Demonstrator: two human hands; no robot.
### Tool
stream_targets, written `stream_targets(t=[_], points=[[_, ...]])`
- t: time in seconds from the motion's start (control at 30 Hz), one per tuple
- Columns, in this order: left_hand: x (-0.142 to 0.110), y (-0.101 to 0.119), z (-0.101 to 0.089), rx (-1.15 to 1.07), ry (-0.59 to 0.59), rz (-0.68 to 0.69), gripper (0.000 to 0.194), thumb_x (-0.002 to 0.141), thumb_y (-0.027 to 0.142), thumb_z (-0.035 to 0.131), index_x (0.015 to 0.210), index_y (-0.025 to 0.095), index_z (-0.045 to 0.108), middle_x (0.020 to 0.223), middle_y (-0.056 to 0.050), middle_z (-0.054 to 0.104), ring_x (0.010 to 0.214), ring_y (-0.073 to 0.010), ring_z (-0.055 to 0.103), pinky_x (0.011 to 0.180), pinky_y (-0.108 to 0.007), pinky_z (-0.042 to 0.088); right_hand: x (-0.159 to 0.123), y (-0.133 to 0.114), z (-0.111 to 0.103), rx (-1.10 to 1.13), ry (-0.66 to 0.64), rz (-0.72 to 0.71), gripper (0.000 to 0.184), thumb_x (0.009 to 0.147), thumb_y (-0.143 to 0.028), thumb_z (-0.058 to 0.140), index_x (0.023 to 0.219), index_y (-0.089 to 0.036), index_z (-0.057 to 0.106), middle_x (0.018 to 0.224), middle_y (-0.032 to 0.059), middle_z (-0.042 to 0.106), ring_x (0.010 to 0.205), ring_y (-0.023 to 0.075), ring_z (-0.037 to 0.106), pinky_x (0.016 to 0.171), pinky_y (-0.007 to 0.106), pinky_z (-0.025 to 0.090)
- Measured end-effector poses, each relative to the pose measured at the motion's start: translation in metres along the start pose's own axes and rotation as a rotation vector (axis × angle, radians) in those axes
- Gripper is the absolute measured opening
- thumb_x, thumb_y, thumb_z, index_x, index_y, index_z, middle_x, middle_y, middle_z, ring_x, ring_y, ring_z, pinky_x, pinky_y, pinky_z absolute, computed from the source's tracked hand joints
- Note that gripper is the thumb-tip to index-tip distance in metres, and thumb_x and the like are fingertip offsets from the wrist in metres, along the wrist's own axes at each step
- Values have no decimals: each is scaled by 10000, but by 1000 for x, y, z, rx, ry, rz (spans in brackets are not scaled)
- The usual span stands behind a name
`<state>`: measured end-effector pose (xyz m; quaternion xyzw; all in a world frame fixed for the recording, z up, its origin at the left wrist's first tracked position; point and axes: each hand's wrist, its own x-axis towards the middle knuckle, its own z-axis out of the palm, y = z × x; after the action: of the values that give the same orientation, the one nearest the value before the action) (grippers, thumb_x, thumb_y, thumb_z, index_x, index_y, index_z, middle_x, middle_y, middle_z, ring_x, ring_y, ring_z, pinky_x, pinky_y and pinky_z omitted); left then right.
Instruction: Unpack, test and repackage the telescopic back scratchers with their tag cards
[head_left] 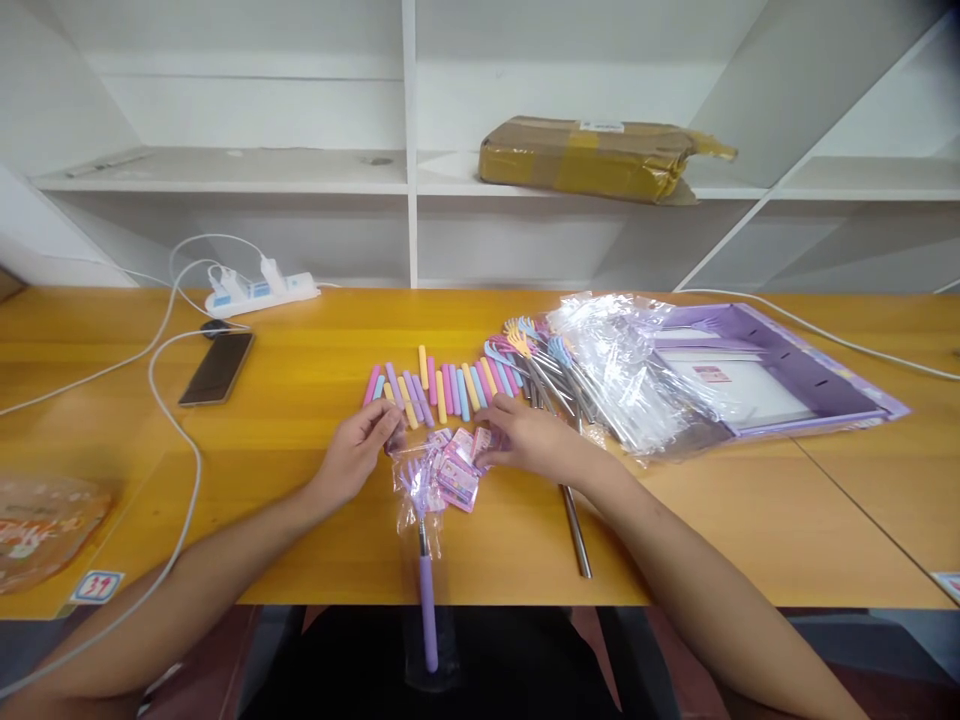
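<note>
A purple back scratcher [427,610] lies in a clear plastic bag [409,580] that reaches over the table's front edge, its hand-shaped head toward the far side. My left hand [355,450] is closed, thumb and fingertips pinching the bag's open end. At the pile of pink printed cards [457,474], my right hand [525,437] is bent, with its fingertips closed on a small card. Beyond both hands runs a row of pastel handle sleeves [442,392] in pink, yellow, blue and purple. Metal back scratchers [551,365] with coloured heads lie heaped to the right of it.
Clear plastic bags [630,370] overlap an open purple box [817,375] at the right. A metal rod [576,530] points toward me. On the left are a phone [217,368], a power strip [262,292], a white cable [196,470] and a plastic packet [45,530]. A taped parcel [585,160] sits on the shelf.
</note>
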<state>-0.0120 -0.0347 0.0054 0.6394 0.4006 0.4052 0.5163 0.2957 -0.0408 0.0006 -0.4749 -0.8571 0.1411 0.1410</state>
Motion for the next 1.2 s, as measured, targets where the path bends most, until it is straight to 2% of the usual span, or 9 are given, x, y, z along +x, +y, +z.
stream_targets(t=[0.1,0.2,0.33,0.43,0.5,0.57,0.7,0.97,1.2], points=[[-2,-2,0,7,-13,5,361,1058,533,582,927,198,616,784,15,607,707,-138,568,680,-269,483,3,-2,0,70,7,7,351,830,-407,920,977,-205,674,1008,27,615,734,144,583,628,265,398],[-3,-3,2,46,-18,8,342,1049,523,601,947,197,633,803,11,615,729,-145,571,695,-273,474,4,-6,-8,334,-1,-8,350,904,-434,844,845,-198,593,859,-7,584,692,128,542,622,256,406],[-3,0,5,129,-30,39,374,1054,510,582,889,184,661,803,-3,627,748,-156,575,723,-282,456,2,-22,-15,919,23,44,371,965,-490,758,862,-224,520,685,-73,524,538,90,489,515,232,420],[-2,2,7,154,-28,47,384,1055,508,576,874,182,670,803,-10,641,755,-167,582,730,-286,452,1,-42,-6,1115,94,-7,318,971,-484,754,961,-224,572,751,-41,619,569,105,605,512,245,514],[-1,1,8,196,-50,75,386,1060,502,570,884,182,694,827,-20,660,781,-175,593,749,-289,453,1,-56,4,1082,164,-67,251,1005,-444,721,1009,-216,617,858,9,682,695,138,704,618,288,602],[-1,0,8,235,-104,118,370,1068,493,563,951,188,737,883,-34,684,833,-187,614,787,-298,464,2,-65,15,959,315,-76,188,1032,-396,688,1019,-213,648,933,39,692,785,153,727,716,323,631],[-2,-4,9,248,-188,174,317,1072,467,575,1124,225,772,1012,-53,693,953,-207,647,861,-318,492,3,-69,25,821,549,-24,130,1043,-348,672,1050,-220,650,981,49,675,769,149,702,712,324,614],[-2,-7,10,221,-287,203,341,1063,422,609,1356,317,751,1324,-88,680,1269,-273,621,1153,-454,458,7,-66,18,628,640,-101,59,1037,-273,670,1014,-224,648,961,45,719,777,159,644,682,309,500],[-2,-10,10,181,-290,155,334,1089,423,562,1324,307,770,1364,-83,641,1295,-273,596,1156,-441,453,10,-59,20,564,581,-59,57,1048,-277,654,1059,-221,649,821,-7,637,677,143,567,660,294,475]])
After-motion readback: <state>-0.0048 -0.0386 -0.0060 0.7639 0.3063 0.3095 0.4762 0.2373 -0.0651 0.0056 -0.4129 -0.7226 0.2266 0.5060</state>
